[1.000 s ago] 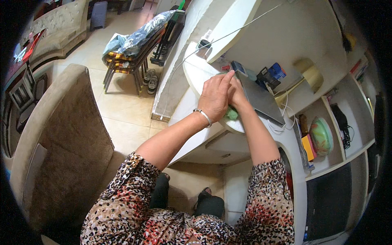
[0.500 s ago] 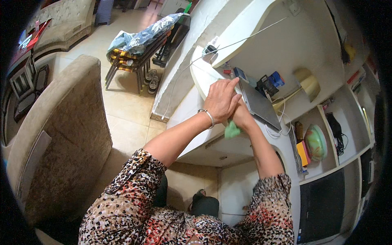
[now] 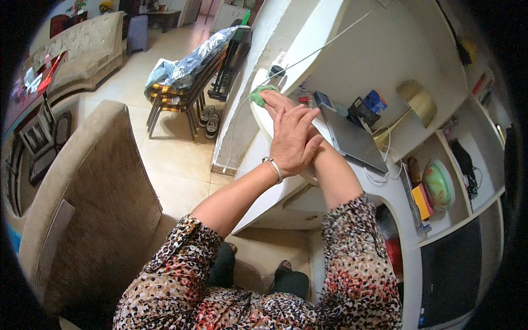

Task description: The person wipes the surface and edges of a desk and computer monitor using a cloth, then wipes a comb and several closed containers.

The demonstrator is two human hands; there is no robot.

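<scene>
My right hand [image 3: 273,100] reaches along the white desk [image 3: 258,181] and presses a green cloth [image 3: 257,93] onto its far rounded end. My left hand [image 3: 294,140], with a bracelet at the wrist, lies flat with fingers spread on top of my right wrist. It holds nothing. A closed grey laptop [image 3: 352,140] lies on the desk just right of both hands. Most of the cloth is hidden under my right fingers.
White shelves [image 3: 440,159] with a green bowl [image 3: 438,184], books and cables stand to the right. Small items [image 3: 366,107] crowd the desk behind the laptop. A chair draped with clothes [image 3: 187,69] and shoes [image 3: 208,118] stand on the tiled floor. A beige armchair [image 3: 93,192] is at my left.
My right hand slid the green cloth from the desk's near edge out to its far end. My left hand, which covered the right hand, now rests on the right wrist.
</scene>
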